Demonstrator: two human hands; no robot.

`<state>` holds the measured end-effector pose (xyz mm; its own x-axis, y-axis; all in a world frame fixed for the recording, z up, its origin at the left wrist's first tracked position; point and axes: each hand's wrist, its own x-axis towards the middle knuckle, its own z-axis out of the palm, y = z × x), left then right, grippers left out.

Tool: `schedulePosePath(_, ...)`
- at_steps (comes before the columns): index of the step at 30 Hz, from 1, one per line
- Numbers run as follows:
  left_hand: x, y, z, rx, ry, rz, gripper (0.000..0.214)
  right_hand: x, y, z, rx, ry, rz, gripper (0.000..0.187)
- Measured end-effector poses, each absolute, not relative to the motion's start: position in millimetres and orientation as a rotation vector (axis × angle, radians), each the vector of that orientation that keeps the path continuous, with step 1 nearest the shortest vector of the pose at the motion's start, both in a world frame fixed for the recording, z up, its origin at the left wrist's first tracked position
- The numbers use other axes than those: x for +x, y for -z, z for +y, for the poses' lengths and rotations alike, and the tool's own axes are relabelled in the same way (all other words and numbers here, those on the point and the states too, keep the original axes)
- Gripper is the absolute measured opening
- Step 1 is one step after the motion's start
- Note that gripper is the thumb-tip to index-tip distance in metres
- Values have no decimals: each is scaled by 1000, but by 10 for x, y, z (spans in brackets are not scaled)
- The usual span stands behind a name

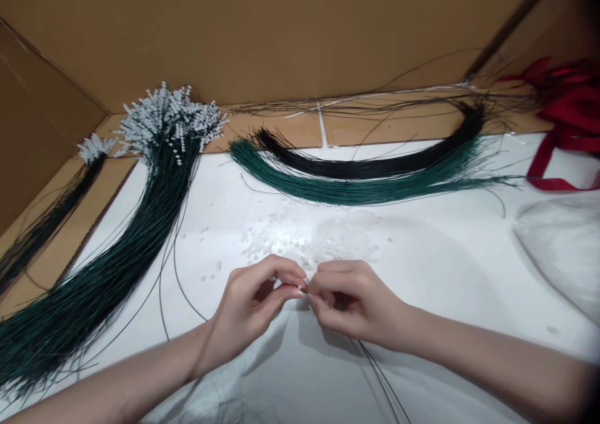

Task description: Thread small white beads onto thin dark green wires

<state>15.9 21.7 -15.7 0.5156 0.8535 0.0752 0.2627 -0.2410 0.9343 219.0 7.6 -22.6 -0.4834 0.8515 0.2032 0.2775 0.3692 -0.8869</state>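
Note:
My left hand [255,296] is closed in a pinch, thumb against forefinger, on a small white bead mostly covered by the fingertips. Meeting it tip to tip, my right hand [354,296] pinches dark thin wires [382,377], whose tails run out below the palm toward the lower edge. A short dark end shows between the two hands. Just beyond the fingers, many loose white beads [300,233] lie scattered on the white sheet [450,255].
Left lie a large bundle of green wires [135,249] with white beaded tips [169,121] and a smaller one [70,205]. Behind are bare green wires [347,191] and black wires [356,169]. At right are red ribbon [572,124] and a clear plastic bag [567,242]. Cardboard walls [281,36] stand behind.

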Motion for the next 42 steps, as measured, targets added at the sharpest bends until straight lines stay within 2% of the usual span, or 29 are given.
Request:
schedulePosePath(23,144,160,217,1763,-739,935,18,2197,231,79,-972,-1064,-1986,20)
schedulePosePath(42,140,151,218,1789,-708,933,14,2196,210,81,-970,-1051,-1999,25)
